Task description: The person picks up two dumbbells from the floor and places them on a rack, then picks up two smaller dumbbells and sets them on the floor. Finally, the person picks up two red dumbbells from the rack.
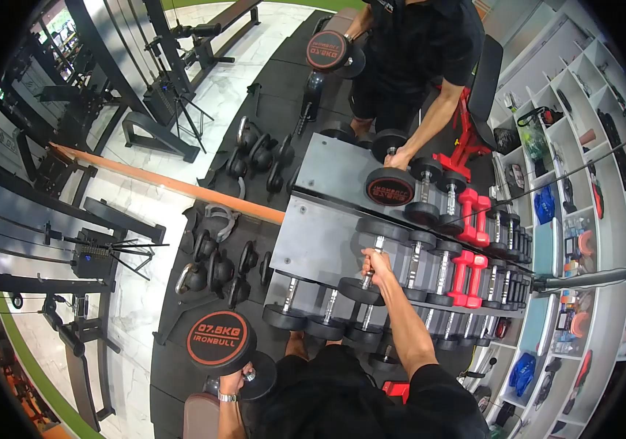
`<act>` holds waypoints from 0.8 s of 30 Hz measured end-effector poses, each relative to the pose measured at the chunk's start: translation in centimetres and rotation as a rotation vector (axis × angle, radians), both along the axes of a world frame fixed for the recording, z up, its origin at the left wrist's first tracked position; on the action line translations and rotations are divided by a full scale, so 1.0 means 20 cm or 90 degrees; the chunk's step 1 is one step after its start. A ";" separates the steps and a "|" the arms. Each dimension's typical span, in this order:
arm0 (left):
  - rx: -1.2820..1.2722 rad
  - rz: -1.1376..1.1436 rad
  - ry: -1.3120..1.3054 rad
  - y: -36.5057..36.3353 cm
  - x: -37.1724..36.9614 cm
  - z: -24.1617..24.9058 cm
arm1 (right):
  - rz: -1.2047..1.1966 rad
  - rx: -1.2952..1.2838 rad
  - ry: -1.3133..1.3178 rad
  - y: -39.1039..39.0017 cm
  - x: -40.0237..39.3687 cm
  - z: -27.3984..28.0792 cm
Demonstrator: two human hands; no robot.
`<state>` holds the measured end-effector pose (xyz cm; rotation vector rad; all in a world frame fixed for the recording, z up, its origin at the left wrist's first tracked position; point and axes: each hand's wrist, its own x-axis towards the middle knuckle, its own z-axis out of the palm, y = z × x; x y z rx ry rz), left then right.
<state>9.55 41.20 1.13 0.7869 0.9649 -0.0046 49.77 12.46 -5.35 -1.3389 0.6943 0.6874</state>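
My left hand (232,382), with a silver watch at the wrist, is wrapped around the handle of a black dumbbell (219,341). Its near head has an orange ring and reads 07.5KG IRONBULL; it is held beside my body, over the dark floor. My right arm reaches forward to the rack (302,241), where my right hand (376,265) closes around the chrome handle of a second dumbbell (380,243). That dumbbell is at the left end of the upper row, its heads pointing toward and away from me.
More dumbbells (413,257) line the rack, including red ones (466,278). Kettlebells (218,271) stand on the floor at left, near a cable machine (97,252). A mirror (320,164) behind the rack reflects me and the room. White shelves (547,358) with bags stand at right.
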 end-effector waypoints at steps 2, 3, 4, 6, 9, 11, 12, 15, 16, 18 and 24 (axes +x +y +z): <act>-0.012 -0.016 0.002 0.01 0.03 -0.03 | -0.006 0.003 0.033 -0.03 0.05 -0.05; -0.013 -0.028 0.004 0.01 0.04 -0.04 | -0.015 0.008 0.053 -0.03 0.06 -0.07; -0.013 -0.038 0.004 0.01 0.06 -0.06 | -0.022 0.014 0.067 -0.03 0.09 -0.08; 0.020 -0.068 0.005 0.01 0.07 -0.11 | -0.010 0.016 0.081 -0.04 0.10 -0.09; 0.021 -0.098 -0.043 0.02 0.16 -0.26 | 0.011 0.032 0.110 -0.06 0.16 -0.11; -0.074 -0.070 -0.009 0.01 0.30 -0.17 | 0.016 0.040 0.137 -0.07 0.18 -0.13; -0.032 -0.123 -0.001 -0.01 0.40 -0.13 | 0.016 0.039 0.147 -0.06 0.18 -0.12; 0.052 -0.205 0.023 -0.05 0.60 -0.14 | 0.016 0.024 0.153 -0.05 0.19 -0.09; 0.046 -0.221 0.028 -0.06 0.68 -0.11 | 0.016 0.028 0.153 -0.05 0.18 -0.10; 0.003 -0.238 0.025 -0.08 0.83 -0.14 | 0.009 0.019 0.147 -0.05 0.19 -0.12; 0.021 -0.311 0.032 -0.20 1.33 -0.02 | -0.025 -0.051 0.135 -0.01 0.19 -0.10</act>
